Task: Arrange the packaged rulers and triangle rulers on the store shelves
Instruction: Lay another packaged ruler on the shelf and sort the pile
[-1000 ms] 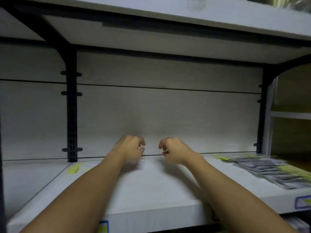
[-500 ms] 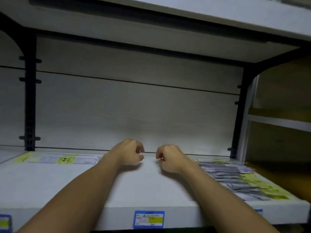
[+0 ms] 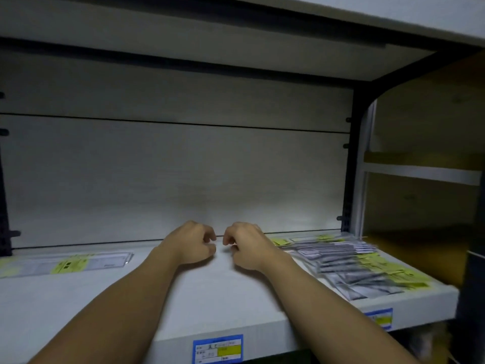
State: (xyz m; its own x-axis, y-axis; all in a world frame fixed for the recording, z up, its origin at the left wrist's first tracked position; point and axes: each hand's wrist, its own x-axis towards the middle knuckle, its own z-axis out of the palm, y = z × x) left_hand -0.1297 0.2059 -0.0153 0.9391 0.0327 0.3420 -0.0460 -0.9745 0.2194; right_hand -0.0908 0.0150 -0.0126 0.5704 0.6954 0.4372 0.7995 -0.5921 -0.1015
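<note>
Head view — curled hands [image 3: 223, 244] above shelf [image 3: 210, 298]

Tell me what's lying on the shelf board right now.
On the shelf board: flat packaged rulers at left, a fanned pile of packages at right. Left hand and right hand cover the middle back.

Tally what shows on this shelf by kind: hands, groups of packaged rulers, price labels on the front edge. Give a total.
Hands: 2, left hand and right hand, both empty
Groups of packages: 2, left pile, fanned right pile
Price labels: 2, centre label, right label
Total: 6
</note>
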